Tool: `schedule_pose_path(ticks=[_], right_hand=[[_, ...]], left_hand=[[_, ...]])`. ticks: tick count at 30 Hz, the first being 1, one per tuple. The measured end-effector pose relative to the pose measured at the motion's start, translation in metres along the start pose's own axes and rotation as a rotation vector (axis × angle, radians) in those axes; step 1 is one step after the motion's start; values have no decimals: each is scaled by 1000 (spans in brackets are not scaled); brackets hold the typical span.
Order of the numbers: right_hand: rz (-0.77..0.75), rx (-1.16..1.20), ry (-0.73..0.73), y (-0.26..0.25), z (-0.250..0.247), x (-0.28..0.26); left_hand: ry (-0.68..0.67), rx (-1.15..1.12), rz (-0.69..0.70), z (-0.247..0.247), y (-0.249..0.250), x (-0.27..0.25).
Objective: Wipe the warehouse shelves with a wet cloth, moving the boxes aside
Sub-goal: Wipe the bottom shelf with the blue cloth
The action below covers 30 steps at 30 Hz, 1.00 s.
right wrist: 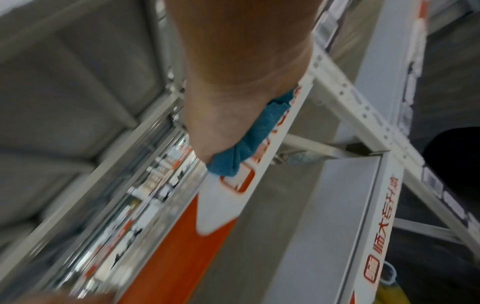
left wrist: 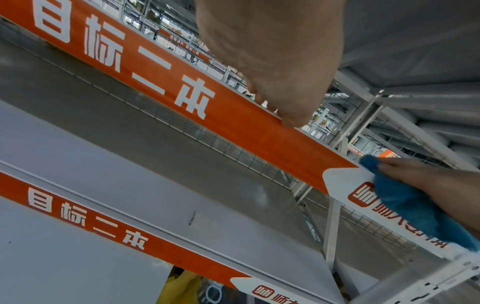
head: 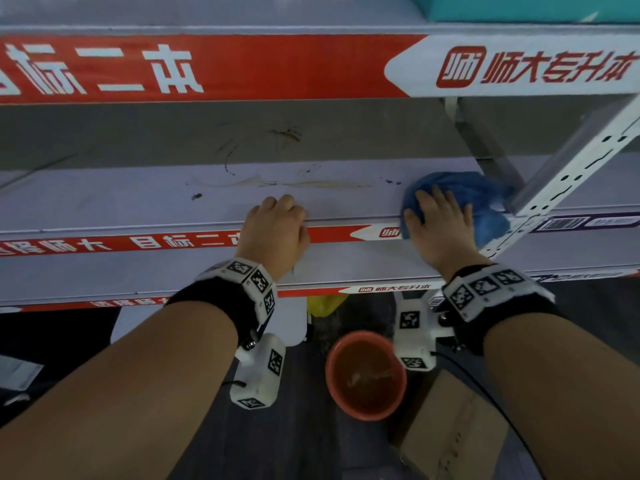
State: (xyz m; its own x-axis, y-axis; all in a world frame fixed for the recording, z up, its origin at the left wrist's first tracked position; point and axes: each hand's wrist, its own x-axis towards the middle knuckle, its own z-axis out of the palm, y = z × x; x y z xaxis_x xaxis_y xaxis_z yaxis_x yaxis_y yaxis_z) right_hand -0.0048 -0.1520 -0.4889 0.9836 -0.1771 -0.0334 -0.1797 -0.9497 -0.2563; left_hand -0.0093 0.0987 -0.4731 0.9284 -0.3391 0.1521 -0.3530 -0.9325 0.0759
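The white shelf [head: 138, 202] at chest height carries brown streaks and dark specks [head: 277, 183] along its middle. A crumpled blue cloth [head: 464, 188] [left wrist: 405, 209] [right wrist: 249, 148] lies at the shelf's right end, against the upright. My right hand [head: 440, 220] [right wrist: 233, 82] presses flat on the cloth with straight, spread fingers. About a hand's width to the left, my left hand [head: 277, 223] [left wrist: 272, 61] has its fingers curled on the shelf's front edge, with the thumb against the red label strip. No boxes stand on this shelf.
A perforated white upright [head: 571, 171] borders the cloth on the right. A teal box [head: 519, 8] sits on the shelf above. On the floor below are an orange basin [head: 367, 410] of water, a cardboard box [head: 450, 441] and something yellow [head: 325, 303].
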Motion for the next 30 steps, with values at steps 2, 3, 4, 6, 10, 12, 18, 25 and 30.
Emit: schedule_pose_path(ticks=[2,3,4,6,10,12,18,25,30], right_hand=[[-111,-38,-23,-29,5,-5],[-178,-53,-37,-46,11,-9],[-242,-60,-46,-63,17,-14],[-325,-42,-37,-87,25,-21],[-325,71,-23,-72,13,-10],[-215,75,6,-41,6,-3],[-19,89,16,22,-4,17],[-221,172,82,-59,18,15],[-434,82,-6,-82,23,12]], left_hand=[[15,13,16,0,-3,-1],[10,16,19,0,-3,-3],[4,19,19,1,-4,-6],[2,34,20,5,-3,-11],[5,33,21,4,-4,-12],[20,16,23,4,-4,-10],[173,24,32,17,-9,-6],[296,-64,-1,33,-10,-8],[306,-42,-58,34,-2,-11]])
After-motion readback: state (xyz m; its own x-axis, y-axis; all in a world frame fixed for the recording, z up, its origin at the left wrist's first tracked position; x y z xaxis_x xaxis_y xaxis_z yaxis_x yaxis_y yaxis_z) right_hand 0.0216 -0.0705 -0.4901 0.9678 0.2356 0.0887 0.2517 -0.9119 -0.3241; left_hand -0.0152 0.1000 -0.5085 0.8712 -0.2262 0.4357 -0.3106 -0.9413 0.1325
